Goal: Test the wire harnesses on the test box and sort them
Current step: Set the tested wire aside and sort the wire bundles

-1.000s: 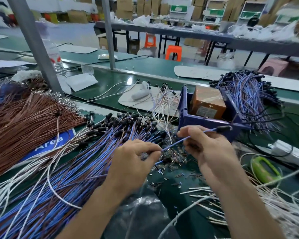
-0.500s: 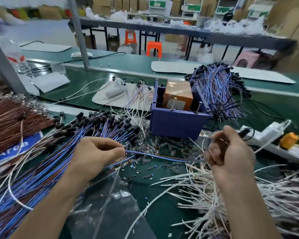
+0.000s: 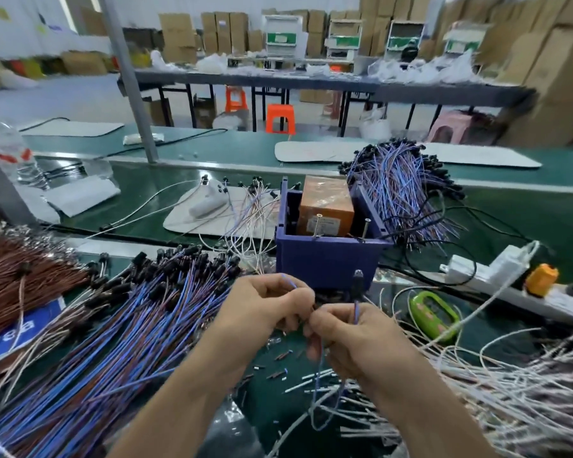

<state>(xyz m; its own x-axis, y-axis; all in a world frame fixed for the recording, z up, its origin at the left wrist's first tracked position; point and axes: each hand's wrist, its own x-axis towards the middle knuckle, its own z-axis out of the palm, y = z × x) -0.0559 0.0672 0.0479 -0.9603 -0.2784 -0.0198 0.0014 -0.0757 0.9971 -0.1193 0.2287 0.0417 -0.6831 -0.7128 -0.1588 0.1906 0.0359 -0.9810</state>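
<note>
Nearest the operator, both hands meet just in front of the test box. The left hand [image 3: 265, 305] has its fingers curled, pinching one end of a single blue harness [image 3: 355, 310]. The right hand [image 3: 354, 338] pinches the same harness further along, so the black connector [image 3: 358, 283] stands up above the thumb, probably to leave it free for contact with the box. The slack hangs in a loop below the wrists.

To the left lies the supply pile [image 3: 119, 325] of blue harnesses, fanned with its connectors toward the box (apparently the untested stock, within easy reach of the left hand). Loose white wires [image 3: 510, 391] cover the right side.

Directly ahead stands the purple test box [image 3: 325, 262], its open top facing the operator and an orange unit [image 3: 326, 206] seated inside.

Behind it, to the right, rests a second bundle [image 3: 401, 190] of blue harnesses. It lies well apart from the supply, presumably so that tested pieces cannot mix with it.
</note>
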